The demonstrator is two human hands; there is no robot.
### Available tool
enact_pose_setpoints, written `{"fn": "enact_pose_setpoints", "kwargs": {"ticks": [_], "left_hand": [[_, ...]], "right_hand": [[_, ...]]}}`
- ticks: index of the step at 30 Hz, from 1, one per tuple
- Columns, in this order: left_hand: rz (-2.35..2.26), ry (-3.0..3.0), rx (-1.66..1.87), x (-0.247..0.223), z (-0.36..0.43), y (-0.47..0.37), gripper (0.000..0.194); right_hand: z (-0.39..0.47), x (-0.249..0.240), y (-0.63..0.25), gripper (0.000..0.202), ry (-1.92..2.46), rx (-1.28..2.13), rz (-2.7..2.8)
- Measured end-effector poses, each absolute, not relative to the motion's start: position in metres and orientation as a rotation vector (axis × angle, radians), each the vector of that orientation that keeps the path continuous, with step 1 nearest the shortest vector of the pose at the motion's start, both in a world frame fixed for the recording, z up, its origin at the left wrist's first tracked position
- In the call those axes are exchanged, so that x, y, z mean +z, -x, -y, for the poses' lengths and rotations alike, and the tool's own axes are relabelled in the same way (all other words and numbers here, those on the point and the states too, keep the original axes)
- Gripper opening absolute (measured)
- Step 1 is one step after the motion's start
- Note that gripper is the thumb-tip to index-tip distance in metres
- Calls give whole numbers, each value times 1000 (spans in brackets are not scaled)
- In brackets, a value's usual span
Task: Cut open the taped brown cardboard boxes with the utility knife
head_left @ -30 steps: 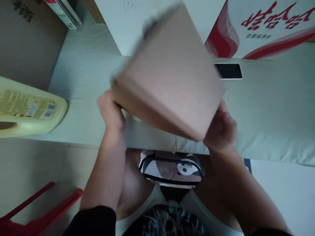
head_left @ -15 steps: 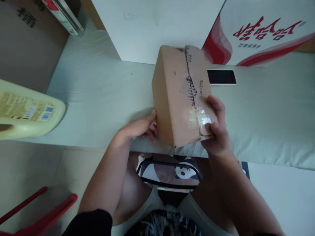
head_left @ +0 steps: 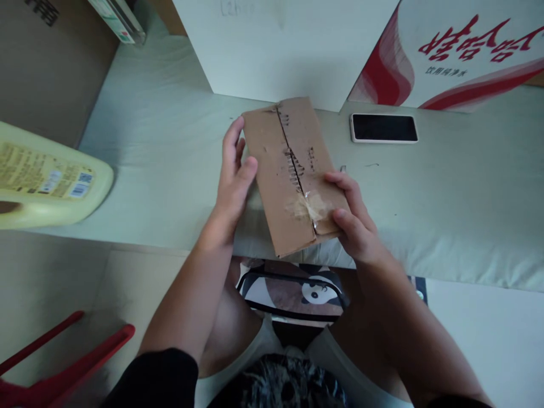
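Observation:
A brown cardboard box (head_left: pixel 283 175) is tilted over the pale green covered surface, its taped top seam facing me. Clear tape shows near its lower end, and dark printed marks run along the seam. My right hand (head_left: pixel 356 218) grips the lower right edge, with thumb and index finger on the top face and the other fingers hidden beneath. Along the upper left edge, my left hand (head_left: pixel 233 178) supports the box with its fingers by the corner and its thumb at the side. What the box contains is hidden.
A phone (head_left: pixel 385 128) lies right of the box. Behind stand a white carton (head_left: pixel 272 51) and a red-and-white carton (head_left: pixel 459 62). A yellow jug (head_left: pixel 51 181) is at left, beside a large grey-brown box (head_left: pixel 51 73). Below left is something red (head_left: pixel 85 362).
The box has turned so its top faces me more fully, and its upper end has swung left. My left hand has moved up from the lower left side to the upper left edge.

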State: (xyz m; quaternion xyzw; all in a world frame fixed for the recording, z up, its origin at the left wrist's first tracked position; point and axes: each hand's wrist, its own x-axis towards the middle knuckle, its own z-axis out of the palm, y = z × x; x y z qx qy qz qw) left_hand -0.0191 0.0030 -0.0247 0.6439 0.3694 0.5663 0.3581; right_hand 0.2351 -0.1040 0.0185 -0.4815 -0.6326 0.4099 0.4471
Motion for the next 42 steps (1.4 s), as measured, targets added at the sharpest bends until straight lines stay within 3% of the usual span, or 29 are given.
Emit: {"fn": "enact_pose_setpoints", "kwargs": {"ticks": [12, 16, 18, 21, 24, 30, 34, 38, 42], "left_hand": [[-873, -1759, 1480, -27, -8, 16, 77], [-842, -1689, 1485, -28, -5, 15, 75], [-830, -1686, 1469, -26, -4, 15, 75], [-841, -1685, 1451, -23, -1, 14, 74], [-926, -1673, 1438, -18, 3, 12, 71], [-1039, -1646, 1440, -10, 7, 7, 77], [-1057, -1636, 1443, -11, 7, 4, 78], [-1066, -1649, 1449, -14, 5, 2, 78], [-1041, -1657, 1456, -18, 3, 3, 76]], "right_hand": [[99, 23, -233, 59, 1179, 1055, 1446], [93, 19, -247, 48, 1592, 707, 1400], [93, 20, -251, 55, 1890, 529, 1475], [94, 22, -252, 71, 2169, 488, 1691], [94, 21, -253, 66, 2252, 479, 1830], [92, 29, -264, 40, 1746, 864, 1421], [112, 69, -263, 20, 1169, 814, 1159], [134, 101, -252, 17, 1067, 733, 1237], [150, 97, -235, 30, 1169, 466, 1481]]}}
